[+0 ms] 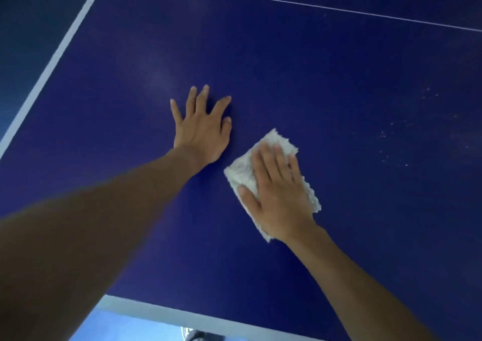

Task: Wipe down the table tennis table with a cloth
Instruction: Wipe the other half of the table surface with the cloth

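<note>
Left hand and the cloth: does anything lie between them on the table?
Nothing. In the head view, only a narrow strip of bare blue table tennis table separates the flat left hand from the white cloth under the right hand.

Counting one table tennis table (339, 85), blue top, filling most of the view. Two white border stripes showing: one (56, 59) along its left edge, one (161, 312) along its near edge. One thin white line (300, 3) running across toward the far edge. One cloth (241, 170), white, lying mid-table. Two hands: left hand (199, 129), right hand (280, 197). Two bare forearms. Pale specks scattering toward the right edge, too small to count.
</note>
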